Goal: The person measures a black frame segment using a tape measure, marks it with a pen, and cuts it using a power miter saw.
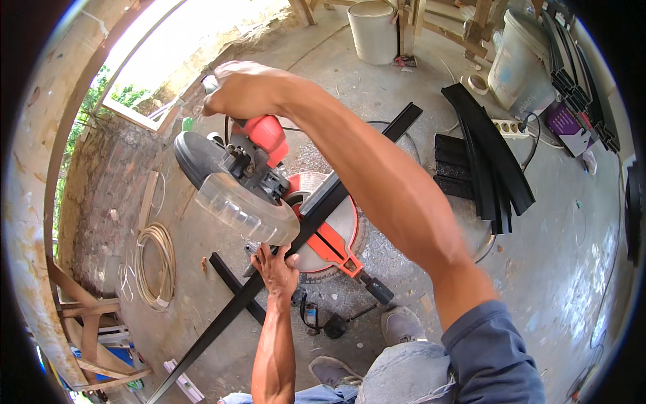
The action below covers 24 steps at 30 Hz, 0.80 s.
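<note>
A miter saw (269,138) with a red motor housing stands on the floor, its head raised and its clear blade guard (245,209) over the round base. Across the base lies a long black profile bar (326,202), running from lower left to upper right. My left hand (274,273) grips the bar just left of the guard, thumb and fingers over it. My right arm reaches across the saw, and my right hand (239,87) is closed round the saw handle (210,84) at the top. Its fingertips are partly hidden.
Black profile pieces (494,158) lie at the right, near a white power strip (509,128). Buckets (373,34) stand at the back. A coiled hose (155,266) rests at the left. Near my shoes (404,326) is a small black corded device (334,326). Cables cross the floor.
</note>
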Each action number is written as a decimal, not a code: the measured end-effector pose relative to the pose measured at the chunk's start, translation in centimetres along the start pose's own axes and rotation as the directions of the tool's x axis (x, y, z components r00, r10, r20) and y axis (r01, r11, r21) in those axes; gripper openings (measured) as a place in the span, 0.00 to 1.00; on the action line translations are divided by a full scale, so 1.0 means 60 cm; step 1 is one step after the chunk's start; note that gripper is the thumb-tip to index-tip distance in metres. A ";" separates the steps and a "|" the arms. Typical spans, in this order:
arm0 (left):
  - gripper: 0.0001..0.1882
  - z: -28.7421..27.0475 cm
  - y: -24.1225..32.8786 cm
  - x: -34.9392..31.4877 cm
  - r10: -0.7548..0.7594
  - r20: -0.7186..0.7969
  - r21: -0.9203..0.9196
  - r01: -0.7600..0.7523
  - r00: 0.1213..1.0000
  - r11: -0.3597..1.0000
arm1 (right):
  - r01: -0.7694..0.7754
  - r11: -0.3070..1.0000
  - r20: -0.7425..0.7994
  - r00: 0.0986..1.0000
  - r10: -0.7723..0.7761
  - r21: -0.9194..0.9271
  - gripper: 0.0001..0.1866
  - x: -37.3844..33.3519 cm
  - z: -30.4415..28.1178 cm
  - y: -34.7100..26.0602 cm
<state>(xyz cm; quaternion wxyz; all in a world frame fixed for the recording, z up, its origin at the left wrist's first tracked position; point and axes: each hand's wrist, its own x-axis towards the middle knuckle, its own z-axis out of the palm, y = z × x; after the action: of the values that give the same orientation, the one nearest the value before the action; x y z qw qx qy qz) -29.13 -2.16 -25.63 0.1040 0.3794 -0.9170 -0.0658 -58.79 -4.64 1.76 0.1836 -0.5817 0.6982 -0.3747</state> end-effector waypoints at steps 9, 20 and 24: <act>0.29 0.089 -0.098 -0.025 0.126 -0.100 0.015 -0.126 0.987 0.992 | 0.346 0.857 -0.420 0.891 -0.172 0.382 0.37 -0.261 0.096 0.089; 0.27 0.050 -0.096 -0.045 0.048 -0.097 0.007 -0.047 0.994 0.999 | 0.291 0.808 -0.398 0.914 -0.077 0.513 0.34 -0.378 0.148 0.171; 0.27 0.043 -0.101 -0.049 0.032 -0.094 0.001 -0.032 0.995 0.999 | 0.346 0.776 -0.447 0.890 -0.093 0.527 0.34 -0.376 0.157 0.176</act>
<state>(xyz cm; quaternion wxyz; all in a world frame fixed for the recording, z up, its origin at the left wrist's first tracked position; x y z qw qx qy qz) -23.60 -4.21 -29.77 0.1480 0.3672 -0.9171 -0.0466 -53.60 14.29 -16.21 0.1649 -0.4854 0.4934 -0.7027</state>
